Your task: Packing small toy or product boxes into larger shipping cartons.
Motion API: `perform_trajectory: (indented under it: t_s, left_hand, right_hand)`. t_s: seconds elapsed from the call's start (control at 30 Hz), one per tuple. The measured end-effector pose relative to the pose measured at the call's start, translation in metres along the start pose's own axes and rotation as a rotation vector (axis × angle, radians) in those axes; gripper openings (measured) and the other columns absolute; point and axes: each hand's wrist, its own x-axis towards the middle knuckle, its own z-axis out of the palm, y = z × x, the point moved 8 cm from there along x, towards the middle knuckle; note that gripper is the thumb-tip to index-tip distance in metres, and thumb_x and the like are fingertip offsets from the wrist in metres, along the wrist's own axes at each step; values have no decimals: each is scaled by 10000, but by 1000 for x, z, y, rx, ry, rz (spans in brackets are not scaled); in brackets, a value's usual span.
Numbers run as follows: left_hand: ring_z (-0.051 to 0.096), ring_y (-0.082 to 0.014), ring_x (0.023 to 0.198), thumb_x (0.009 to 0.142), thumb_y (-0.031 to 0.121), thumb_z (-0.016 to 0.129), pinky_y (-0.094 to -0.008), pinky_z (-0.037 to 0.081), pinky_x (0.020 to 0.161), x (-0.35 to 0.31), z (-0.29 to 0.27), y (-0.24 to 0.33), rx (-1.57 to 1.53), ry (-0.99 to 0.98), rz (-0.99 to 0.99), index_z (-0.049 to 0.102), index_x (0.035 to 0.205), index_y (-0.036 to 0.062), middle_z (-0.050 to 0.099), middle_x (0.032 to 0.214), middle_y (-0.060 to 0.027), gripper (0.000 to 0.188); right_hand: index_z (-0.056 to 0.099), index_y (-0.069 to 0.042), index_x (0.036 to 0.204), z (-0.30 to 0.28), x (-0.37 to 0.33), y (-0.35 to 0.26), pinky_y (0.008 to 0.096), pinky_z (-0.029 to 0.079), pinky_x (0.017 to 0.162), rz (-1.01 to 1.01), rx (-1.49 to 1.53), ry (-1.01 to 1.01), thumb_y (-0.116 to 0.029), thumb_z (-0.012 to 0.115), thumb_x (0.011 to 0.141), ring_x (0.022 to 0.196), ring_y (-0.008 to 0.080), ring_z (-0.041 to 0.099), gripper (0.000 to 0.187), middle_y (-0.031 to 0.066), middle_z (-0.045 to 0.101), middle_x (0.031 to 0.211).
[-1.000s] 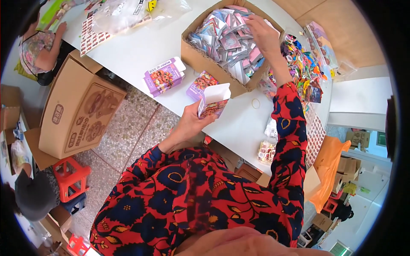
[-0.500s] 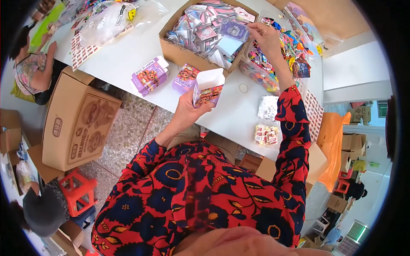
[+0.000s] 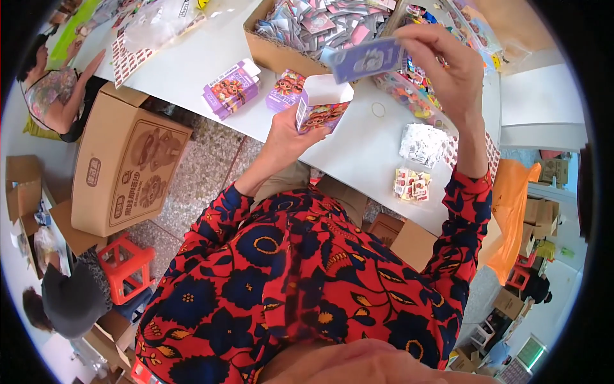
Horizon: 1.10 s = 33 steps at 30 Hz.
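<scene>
My left hand is closed around a small purple printed box with its white top flaps up. Above and to the right of that box, my right hand pinches a flat purple card packet by its right end. The packet tilts over the near side of a cardboard carton heaped with similar flat card packets. Two more purple boxes lie on the white table: an open one at the left and another just behind my left hand.
A clear tub of small colourful pieces stands right of the carton. Nearer are a bag of white pieces, a bag of cream pieces and a rubber band. A large carton and red stool stand left; a person sits beyond.
My right hand has lifted the purple card packet out of the carton toward me and closer to the box. My left hand keeps its hold on the box. The whole view has shifted slightly.
</scene>
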Motion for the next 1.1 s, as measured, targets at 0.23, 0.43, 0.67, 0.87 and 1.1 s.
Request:
perform_trajectory:
  t_s: [0.23, 0.43, 0.67, 0.87, 1.1]
  left_hand:
    - [612, -117, 876, 773, 39, 693, -281, 501, 792, 2, 11, 3, 33, -33, 9, 545, 1155, -35, 669, 998, -93, 416]
    - [623, -129, 854, 757, 55, 695, -288, 502, 778, 1, 12, 11, 209, -25, 17, 581, 1121, -7, 678, 964, -101, 386]
    - [622, -122, 814, 759, 60, 697, -287, 510, 736, 2, 16, 16, 231, -70, 15, 590, 1102, -6, 674, 917, -84, 365]
    - [616, -103, 791, 799, 51, 681, -264, 520, 690, -1, 24, 9, -68, -149, -30, 588, 1094, -11, 663, 908, -56, 315]
    - [633, -123, 784, 814, 67, 686, -266, 535, 673, 0, 25, -1, -146, -201, -104, 579, 1106, -20, 663, 925, -67, 323]
  right_hand:
    - [655, -39, 883, 26, -24, -54, 295, 502, 600, -376, -402, -85, -3, 635, 731, 680, 221, 617, 157, 74, 646, 791]
    - [632, -30, 907, 55, -30, -69, 308, 505, 604, -498, -491, -251, 3, 633, 652, 729, 233, 610, 257, 70, 636, 851]
    - [605, -42, 934, 83, -40, -57, 313, 513, 616, -434, -441, -303, -44, 632, 659, 763, 220, 617, 275, 56, 635, 875]
    - [632, -27, 998, 63, -43, -47, 308, 524, 649, -321, -284, -65, -3, 649, 756, 809, 232, 637, 244, 81, 657, 943]
    - [662, -43, 1010, 25, -73, -16, 237, 498, 620, -60, -222, 13, -15, 627, 829, 709, 140, 619, 186, 69, 674, 935]
